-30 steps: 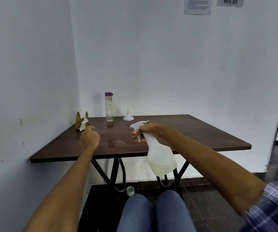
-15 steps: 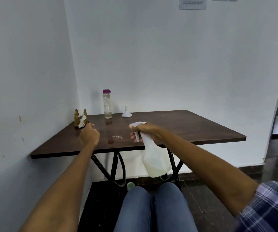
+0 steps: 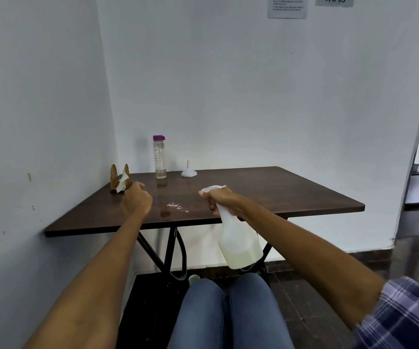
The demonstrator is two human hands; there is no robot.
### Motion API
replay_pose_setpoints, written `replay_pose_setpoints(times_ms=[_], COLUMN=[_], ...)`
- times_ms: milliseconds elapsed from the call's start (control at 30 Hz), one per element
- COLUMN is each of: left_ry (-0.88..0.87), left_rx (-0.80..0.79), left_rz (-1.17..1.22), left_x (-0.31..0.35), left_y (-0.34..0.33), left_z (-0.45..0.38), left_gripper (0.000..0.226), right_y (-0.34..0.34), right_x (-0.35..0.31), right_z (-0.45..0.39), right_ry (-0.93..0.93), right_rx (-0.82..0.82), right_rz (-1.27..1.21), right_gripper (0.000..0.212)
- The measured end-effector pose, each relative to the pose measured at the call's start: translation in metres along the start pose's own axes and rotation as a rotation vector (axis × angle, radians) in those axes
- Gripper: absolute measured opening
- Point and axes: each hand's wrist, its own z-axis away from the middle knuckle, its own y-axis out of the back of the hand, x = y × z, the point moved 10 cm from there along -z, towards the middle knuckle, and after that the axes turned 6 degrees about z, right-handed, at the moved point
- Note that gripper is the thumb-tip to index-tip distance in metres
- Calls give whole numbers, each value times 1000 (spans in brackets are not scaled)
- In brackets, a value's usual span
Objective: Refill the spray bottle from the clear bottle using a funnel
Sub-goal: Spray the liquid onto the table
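Little has shifted since a moment ago: both arms stay stretched toward the surface [image 3: 291, 195], the spray bottle [image 3: 238, 240] still hanging before its near edge, a little pale liquid inside. Right hand [image 3: 222, 199] fingers grip its neck below the trigger. Left hand [image 3: 136, 200] is loosely curled near the napkin holder [image 3: 119, 178] at the far left corner; whether it holds anything I cannot tell. Clear bottle [image 3: 159, 157] and funnel [image 3: 189, 170] stand at the far edge.

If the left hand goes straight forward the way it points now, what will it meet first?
Most likely the wooden napkin holder with a white napkin, just beyond the left hand at the table's far left. The clear bottle stands further right, off that line, though depth is unclear.
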Motion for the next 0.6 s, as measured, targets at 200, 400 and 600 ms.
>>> replay_pose_setpoints(times_ms=[200,400,600], left_ry=[-7,-49,-75], left_rx=[-16,-47,-65], left_rz=[-13,-23,-31], left_x=[10,32,43], left_y=[-13,-30,-37], left_z=[6,13,19], left_gripper=[33,33,32], right_y=[80,107,117], right_x=[37,46,56], right_z=[10,24,28], right_ry=[-122,-134,-126], right_rx=[162,182,247], right_rz=[-223,27,25], right_gripper=[40,27,32])
